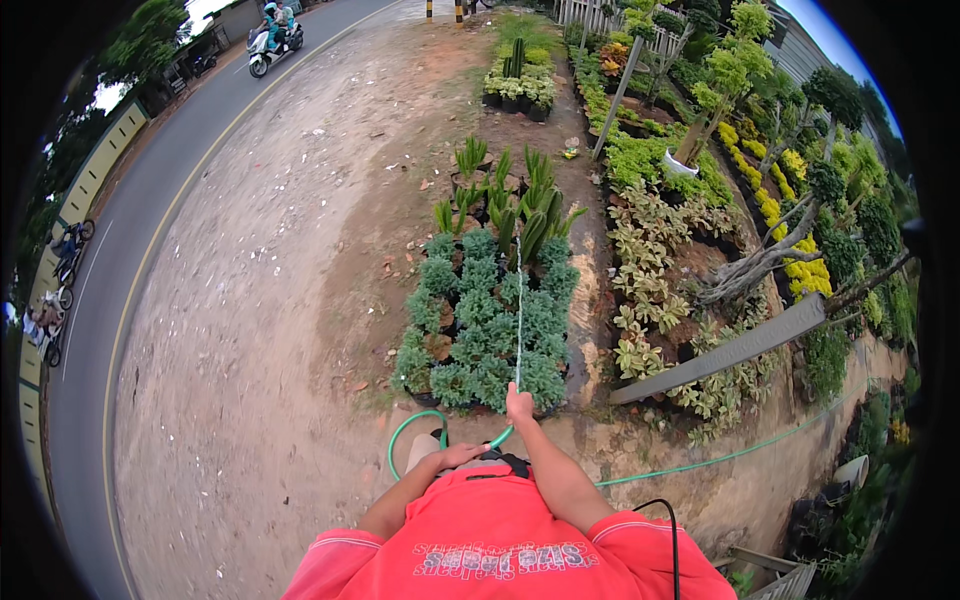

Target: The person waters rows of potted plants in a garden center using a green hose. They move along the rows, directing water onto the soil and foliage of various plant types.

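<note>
My right hand (519,405) is closed around the end of a green garden hose (412,419), its thumb at the mouth. A thin jet of water (519,315) leaves the hose and runs forward over blue-green leafy potted plants (478,307) towards potted cacti (534,225). My left hand (460,454) lies at my waist beside the hose; whether its fingers grip the hose cannot be made out. From there the hose loops out to the left near my foot, and another stretch of it trails over the ground to the right.
A grey post (720,349) leans across the bed of variegated plants (649,277) on the right. Farther ahead stand more potted plants (519,82). Bare dirt (262,300) lies left, beside a road (157,165) with a ridden motor scooter (274,45). A black cable (673,532) hangs near my right arm.
</note>
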Motion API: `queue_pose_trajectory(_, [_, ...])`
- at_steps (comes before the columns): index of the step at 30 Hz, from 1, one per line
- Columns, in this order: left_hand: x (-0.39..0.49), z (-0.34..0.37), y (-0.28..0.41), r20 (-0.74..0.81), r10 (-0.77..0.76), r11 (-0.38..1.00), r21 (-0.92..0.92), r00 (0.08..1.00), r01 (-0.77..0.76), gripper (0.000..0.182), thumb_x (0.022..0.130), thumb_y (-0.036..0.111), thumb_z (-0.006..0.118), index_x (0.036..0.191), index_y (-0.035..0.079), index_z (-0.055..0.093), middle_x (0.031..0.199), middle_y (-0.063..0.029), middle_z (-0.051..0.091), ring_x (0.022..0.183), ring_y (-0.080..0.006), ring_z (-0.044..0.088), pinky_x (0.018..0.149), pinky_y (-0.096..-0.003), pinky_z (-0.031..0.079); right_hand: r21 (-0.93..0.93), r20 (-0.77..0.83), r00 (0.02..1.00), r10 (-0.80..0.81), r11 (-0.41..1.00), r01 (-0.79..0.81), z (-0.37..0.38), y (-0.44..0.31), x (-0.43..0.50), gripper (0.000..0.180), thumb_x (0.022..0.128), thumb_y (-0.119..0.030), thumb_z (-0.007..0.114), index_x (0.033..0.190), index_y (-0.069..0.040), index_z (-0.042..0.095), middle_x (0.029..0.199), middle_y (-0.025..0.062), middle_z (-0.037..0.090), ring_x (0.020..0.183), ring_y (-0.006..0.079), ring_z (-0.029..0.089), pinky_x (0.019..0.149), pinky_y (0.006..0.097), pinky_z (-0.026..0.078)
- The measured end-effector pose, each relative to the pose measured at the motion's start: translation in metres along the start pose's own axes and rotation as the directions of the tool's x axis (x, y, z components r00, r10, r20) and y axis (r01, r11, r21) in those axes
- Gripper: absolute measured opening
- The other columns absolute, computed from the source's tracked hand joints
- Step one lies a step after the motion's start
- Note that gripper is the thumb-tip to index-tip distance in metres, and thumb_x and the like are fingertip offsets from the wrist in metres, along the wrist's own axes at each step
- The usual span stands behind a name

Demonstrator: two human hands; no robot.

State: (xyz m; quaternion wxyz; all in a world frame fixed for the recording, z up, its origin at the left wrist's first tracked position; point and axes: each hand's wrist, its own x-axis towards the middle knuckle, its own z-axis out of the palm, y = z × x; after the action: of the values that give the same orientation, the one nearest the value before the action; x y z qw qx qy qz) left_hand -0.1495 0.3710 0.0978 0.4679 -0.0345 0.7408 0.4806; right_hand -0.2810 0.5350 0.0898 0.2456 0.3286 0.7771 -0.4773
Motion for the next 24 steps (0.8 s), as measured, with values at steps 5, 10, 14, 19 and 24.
queue_pose_trajectory(5, [0.001,-0.005,-0.01,0.008,0.004,0.996,-0.087,1.0,-0.003,0.066,0.089,0.068,0.041,0.076,0.006,0.057,0.074,-0.0022,0.053,0.071,-0.013,0.046,0.065,-0.0299,0.039,-0.007,0.006,0.998,-0.067,0.998,0.067,0.005,-0.009,-0.009,0.062,0.088,-0.048,0.051,0.087,0.013,0.061,0.079,0.0241,0.065,0.059,0.0349,0.066,0.054,0.0429,0.055])
queue_pose_trajectory(10, [0.003,-0.015,-0.018,0.013,0.047,0.991,-0.122,0.999,-0.045,0.063,0.089,0.067,0.042,0.075,0.007,0.056,0.071,-0.0003,0.05,0.067,-0.0117,0.043,0.062,-0.0282,0.037,-0.008,-0.047,0.997,-0.069,0.998,0.068,0.019,-0.009,-0.002,0.063,0.087,-0.049,0.051,0.088,0.013,0.063,0.084,0.0277,0.065,0.067,0.0379,0.067,0.061,0.0454,0.055])
queue_pose_trajectory(14, [-0.005,-0.033,-0.023,0.06,0.032,0.998,-0.062,0.998,-0.029,0.065,0.089,0.069,0.041,0.077,0.007,0.057,0.072,-0.0008,0.051,0.068,-0.0123,0.045,0.062,-0.0287,0.037,-0.013,-0.055,0.996,-0.065,0.998,0.064,0.035,-0.001,0.006,0.064,0.087,-0.05,0.051,0.09,0.013,0.063,0.087,0.0293,0.065,0.072,0.0391,0.067,0.067,0.0469,0.054])
queue_pose_trajectory(19, [-0.018,-0.06,-0.032,0.084,0.048,0.997,-0.058,0.995,-0.043,0.065,0.089,0.07,0.04,0.077,0.008,0.057,0.071,-0.0003,0.05,0.065,-0.0117,0.044,0.06,-0.0289,0.036,-0.032,-0.071,0.994,-0.078,0.997,0.076,0.063,-0.012,0.006,0.063,0.087,-0.05,0.051,0.083,0.012,0.06,0.078,0.0245,0.063,0.064,0.0358,0.064,0.055,0.0444,0.053])
queue_pose_trajectory(24, [-0.027,-0.084,-0.056,0.059,-0.006,0.983,-0.184,0.998,0.017,0.06,0.09,0.067,0.042,0.076,0.01,0.055,0.068,0.0021,0.045,0.062,-0.0094,0.039,0.056,-0.0267,0.033,0.208,-0.089,0.996,-0.01,0.978,0.029,0.088,-0.046,-0.023,0.055,0.092,-0.048,0.048,0.067,0.001,0.048,0.052,0.01,0.046,0.04,0.0245,0.047,0.037,0.0398,0.039])
